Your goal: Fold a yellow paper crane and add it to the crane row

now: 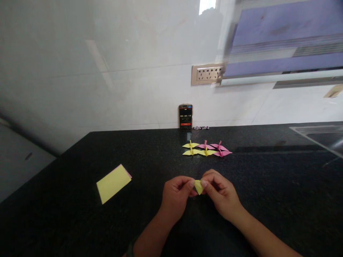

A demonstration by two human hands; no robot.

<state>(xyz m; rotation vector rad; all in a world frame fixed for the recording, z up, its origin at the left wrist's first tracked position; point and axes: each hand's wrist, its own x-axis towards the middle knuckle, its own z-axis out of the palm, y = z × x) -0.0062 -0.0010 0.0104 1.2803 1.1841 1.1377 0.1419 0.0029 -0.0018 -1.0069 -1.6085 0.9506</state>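
Observation:
Between my two hands is a small piece of folded yellow paper (198, 187), its visible part tapering to a point at the bottom. My left hand (177, 194) pinches its left side between thumb and fingers. On the right side, my right hand (221, 192) grips it the same way, the thumb lying on the front. The fingertips cover both edges of the paper. Beyond the hands, several folded paper cranes stand in two rows: yellow cranes (192, 152) on the left and pink cranes (222, 153) on the right.
A stack of yellow paper sheets (114, 184), with a pink edge showing beneath, lies on the dark countertop (66, 214) to the left. A phone (185, 117) showing a timer leans against the wall, beside a beaded strap (201, 127). A sink (321, 137) is at the right.

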